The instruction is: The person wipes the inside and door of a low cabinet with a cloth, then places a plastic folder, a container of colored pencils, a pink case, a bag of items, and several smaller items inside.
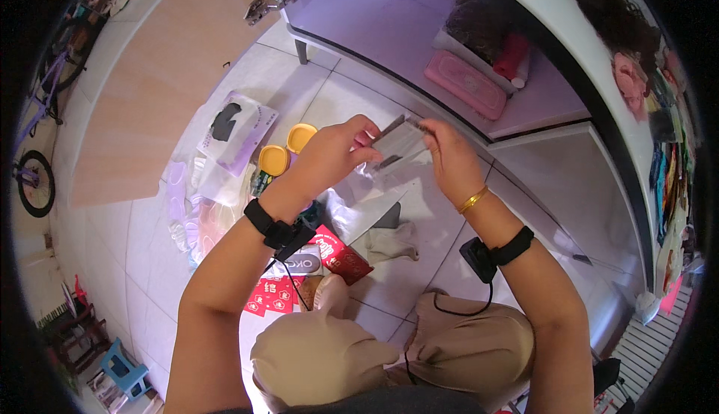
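Between my two hands is a clear plastic packet (400,143) with dark strips in it, raised above the tiled floor. My left hand (342,147) pinches its left side with thumb and fingers. At its upper right corner, my right hand (452,155) grips the edge. Clear plastic film (359,181) hangs or lies just below; which one I cannot tell. On the floor beneath are a dark grey flat piece (387,216), a beige cloth (396,241) and red printed envelopes (348,259). Two round-cornered yellow lids or containers (274,160) lie left of my left hand.
Ahead stands an open cabinet with a pink case (466,84) on its shelf (365,10). Its wide door (151,94) swings out at left. A purple-and-white package (241,133) and lilac cloth items (177,189) lie on the floor. A blue stool (124,370) stands lower left.
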The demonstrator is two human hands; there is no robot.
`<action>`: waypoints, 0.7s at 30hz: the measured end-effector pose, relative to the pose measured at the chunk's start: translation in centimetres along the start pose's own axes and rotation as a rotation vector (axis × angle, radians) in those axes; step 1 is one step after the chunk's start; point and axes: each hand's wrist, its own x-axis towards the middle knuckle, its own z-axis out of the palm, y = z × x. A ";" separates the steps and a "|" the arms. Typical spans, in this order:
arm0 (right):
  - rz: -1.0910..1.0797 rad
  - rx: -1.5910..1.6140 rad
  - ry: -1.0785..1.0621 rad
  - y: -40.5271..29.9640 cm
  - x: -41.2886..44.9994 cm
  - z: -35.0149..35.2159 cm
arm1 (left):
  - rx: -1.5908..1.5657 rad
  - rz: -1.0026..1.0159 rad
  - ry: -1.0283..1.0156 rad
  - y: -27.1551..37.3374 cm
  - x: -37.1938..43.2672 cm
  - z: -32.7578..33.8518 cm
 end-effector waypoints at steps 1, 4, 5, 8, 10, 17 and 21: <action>0.053 0.022 0.067 0.1 0.4 -0.2 | 0.001 0.001 -0.001 -0.5 -0.2 0.0; 0.035 0.021 0.179 0.8 1.1 -1.1 | 0.033 0.017 0.005 -1.0 -0.2 0.6; -0.010 -0.004 0.256 1.1 1.2 -1.4 | -0.025 -0.031 -0.014 -1.0 0.0 0.9; 0.056 -0.002 0.238 1.6 1.3 -2.2 | -0.185 -0.082 -0.027 -0.5 1.1 1.3; 0.059 0.031 0.235 1.7 1.4 -2.5 | -0.283 -0.083 -0.019 -0.7 2.1 1.1; 0.102 0.053 0.325 3.0 0.9 -2.6 | -0.307 -0.039 0.004 1.4 7.7 -0.3; 0.232 0.003 0.233 2.7 0.6 -2.8 | -0.464 -0.048 0.120 3.9 11.6 -0.5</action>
